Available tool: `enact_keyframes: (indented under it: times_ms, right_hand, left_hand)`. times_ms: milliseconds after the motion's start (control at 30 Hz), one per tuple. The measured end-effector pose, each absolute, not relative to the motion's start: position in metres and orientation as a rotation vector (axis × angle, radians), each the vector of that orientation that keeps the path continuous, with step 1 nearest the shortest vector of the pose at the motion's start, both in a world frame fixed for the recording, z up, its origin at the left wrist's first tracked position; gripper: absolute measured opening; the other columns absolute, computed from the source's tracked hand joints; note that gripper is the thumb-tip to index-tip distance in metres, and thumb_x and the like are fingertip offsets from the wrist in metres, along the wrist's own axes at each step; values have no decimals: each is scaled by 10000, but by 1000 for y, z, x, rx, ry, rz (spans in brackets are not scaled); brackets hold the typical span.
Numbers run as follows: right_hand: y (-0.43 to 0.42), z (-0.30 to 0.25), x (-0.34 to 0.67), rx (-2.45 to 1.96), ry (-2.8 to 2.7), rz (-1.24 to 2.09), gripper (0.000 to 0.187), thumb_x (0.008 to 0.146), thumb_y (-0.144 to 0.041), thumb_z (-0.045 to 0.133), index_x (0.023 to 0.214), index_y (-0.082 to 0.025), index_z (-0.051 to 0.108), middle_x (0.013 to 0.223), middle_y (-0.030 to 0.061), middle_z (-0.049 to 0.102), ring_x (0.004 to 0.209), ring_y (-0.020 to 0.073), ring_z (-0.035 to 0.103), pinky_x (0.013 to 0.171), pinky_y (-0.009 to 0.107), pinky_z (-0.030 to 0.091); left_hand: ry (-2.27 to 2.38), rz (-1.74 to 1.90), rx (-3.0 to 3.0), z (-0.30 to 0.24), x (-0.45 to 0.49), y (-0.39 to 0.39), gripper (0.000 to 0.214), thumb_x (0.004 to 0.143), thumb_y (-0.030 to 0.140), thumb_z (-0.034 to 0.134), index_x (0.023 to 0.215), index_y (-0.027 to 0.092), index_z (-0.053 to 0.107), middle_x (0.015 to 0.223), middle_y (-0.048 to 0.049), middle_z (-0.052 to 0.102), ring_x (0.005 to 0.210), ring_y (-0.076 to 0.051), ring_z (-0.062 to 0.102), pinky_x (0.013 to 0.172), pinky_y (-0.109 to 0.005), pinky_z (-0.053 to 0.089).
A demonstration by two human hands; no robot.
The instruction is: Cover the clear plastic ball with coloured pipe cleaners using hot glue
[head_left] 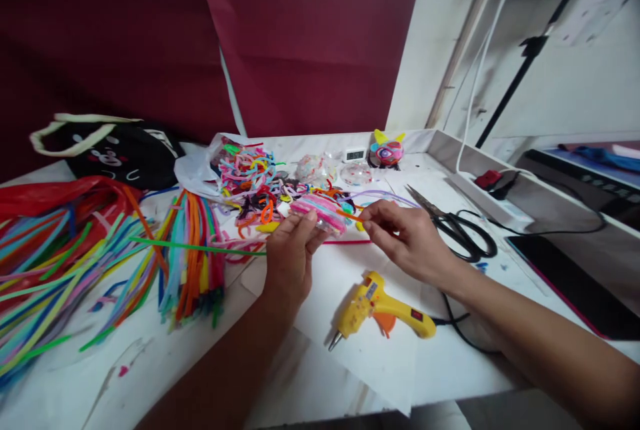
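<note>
My left hand (293, 250) is closed around a clear rounded piece covered with pink, white and blue pipe-cleaner strips (320, 211). An orange pipe cleaner (349, 215) runs from that piece to my right hand (400, 233), whose thumb and fingers pinch its end. Below the hands a yellow glue gun (380, 307) lies on its side, nozzle to the lower left. Black-handled scissors (455, 223) rest partly open beyond my right hand. A green pipe cleaner (200, 245) stretches leftward from beside my left hand; whether that hand grips it, I cannot tell.
Bundles of coloured pipe cleaners (190, 263) spread over the left side. Behind them are a white bag of cut pieces (245, 167) and a black bag (113, 157). A decorated ball (387, 150) stands by a small clock (355, 155). A power strip (493, 200) and phone (575, 283) lie right.
</note>
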State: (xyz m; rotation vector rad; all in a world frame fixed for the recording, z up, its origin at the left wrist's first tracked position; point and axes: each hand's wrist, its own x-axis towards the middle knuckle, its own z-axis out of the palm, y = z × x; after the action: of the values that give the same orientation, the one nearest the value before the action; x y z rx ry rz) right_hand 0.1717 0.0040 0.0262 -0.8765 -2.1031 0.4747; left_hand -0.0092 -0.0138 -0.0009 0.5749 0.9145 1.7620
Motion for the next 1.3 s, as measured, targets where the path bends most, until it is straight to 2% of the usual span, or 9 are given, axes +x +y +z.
enact_keyframes:
  times_ms: [200,433,800,1300]
  right_hand:
    - [-7,17,162,-812,-2123,305,68,906,-175,523,886,-161,586,574,-60,490,473,72,414,492,190,339]
    - [-10,12,159,-816,-2118,261,72,909,-169,525,907,-158,597,565,-67,474,462,68,413,491,184,343]
    - [-11,12,155,-891,-2124,294,101,924,-226,499,889,-192,588,532,-58,485,440,87,414,485,210,349]
    - [-13,12,152,-902,-2104,376,103,908,-196,498,846,-190,580,519,-61,481,427,86,406,482,212,339]
  left_hand:
    - [921,1762,621,0,-5,-19,258,643,218,822,712,130,590,646,47,600,583,-69,610,621,-213,582]
    - [930,1761,630,3,-1,-21,249,650,219,818,688,129,589,621,37,613,579,-77,610,612,-214,570]
    - [970,1769,655,1,1,-22,255,616,235,835,679,139,607,622,37,632,585,-91,624,641,-240,566]
    - [981,1771,664,0,3,-21,250,599,220,845,676,139,621,611,31,651,577,-85,621,639,-239,568]
